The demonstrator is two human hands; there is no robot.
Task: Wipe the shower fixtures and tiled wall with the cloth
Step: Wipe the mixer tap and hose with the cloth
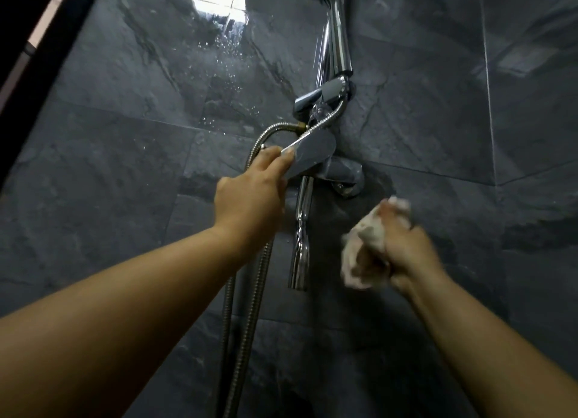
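Note:
A chrome mixer tap is fixed to the dark grey tiled wall at the middle. My left hand grips the end of its flat lever handle, thumb on top. Below the tap body a chrome spout points down. My right hand holds a crumpled white cloth to the right of the spout, close to the wall and blurred. The chrome hand shower sits in its holder above, with water streaming down beside it.
A ribbed metal hose loops from the tap and hangs down on the left of the spout. A black door frame crosses the top left corner. Droplets and a bright reflection show on the upper tiles. The walls meet in a corner at the right.

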